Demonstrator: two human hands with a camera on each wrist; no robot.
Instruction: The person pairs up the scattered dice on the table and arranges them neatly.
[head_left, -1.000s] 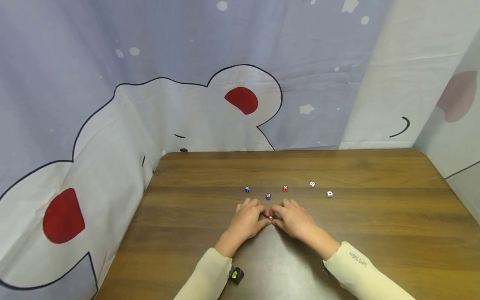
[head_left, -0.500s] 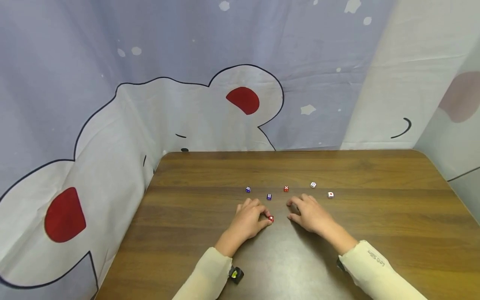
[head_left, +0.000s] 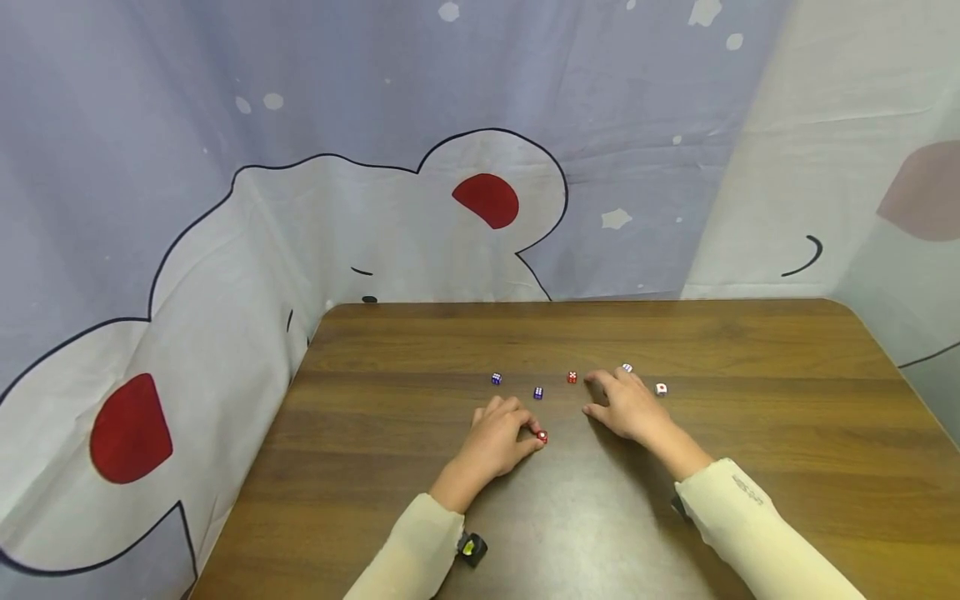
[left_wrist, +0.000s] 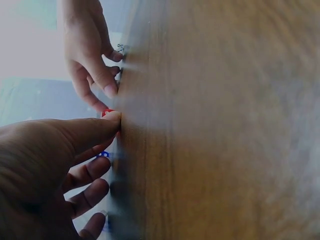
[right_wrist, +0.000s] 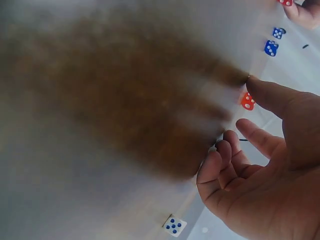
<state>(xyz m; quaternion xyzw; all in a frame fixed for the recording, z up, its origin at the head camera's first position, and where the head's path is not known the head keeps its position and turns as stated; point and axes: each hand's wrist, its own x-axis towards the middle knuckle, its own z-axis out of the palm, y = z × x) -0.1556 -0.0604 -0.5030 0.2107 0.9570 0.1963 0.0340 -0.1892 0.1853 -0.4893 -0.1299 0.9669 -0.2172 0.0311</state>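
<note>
My left hand [head_left: 497, 439] rests low on the table and pinches a red die [head_left: 542, 437] between thumb and forefinger; in the left wrist view the thumb covers most of that die. My right hand [head_left: 632, 406] holds nothing, its thumb and forefinger spread apart just right of a second red die [head_left: 572, 377]. That red die [right_wrist: 248, 101] shows beyond the gap between thumb and forefinger in the right wrist view. One white die [head_left: 627, 367] is partly hidden behind the right hand's fingers. Another white die [head_left: 661, 389] lies just to the right of that hand.
Two blue dice lie beyond the left hand, one blue die [head_left: 497, 378] farther left and the other blue die [head_left: 538, 393] nearer. The wooden table [head_left: 420, 342] ends at the back against a printed curtain [head_left: 375, 217].
Both hands were at the near red die; the right hand let go and moved right, then forward beside the far red die. The left hand has stayed in place with its die.
</note>
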